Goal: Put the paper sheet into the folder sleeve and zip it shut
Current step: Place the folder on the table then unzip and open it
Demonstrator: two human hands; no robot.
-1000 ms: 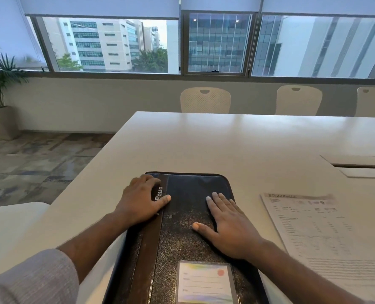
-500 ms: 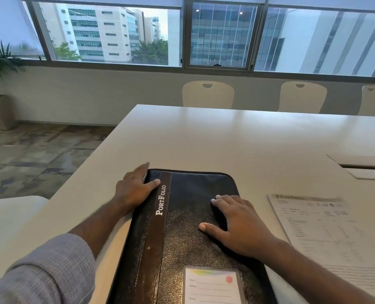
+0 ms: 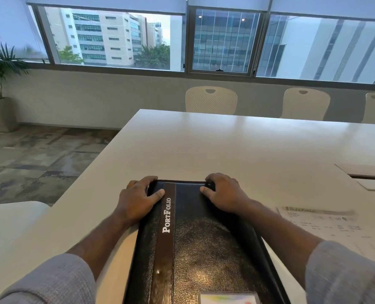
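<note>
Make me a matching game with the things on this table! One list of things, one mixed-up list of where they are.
Things:
1. left hand
2. right hand
3. paper sheet
4. label card

Places:
A. lying on the table, right of the portfolio folder
B. gripping the folder's far right corner
C. on the folder's near end
D. gripping the folder's far left corner

Pairs: 1-D, 2-B, 3-A, 4-C
</note>
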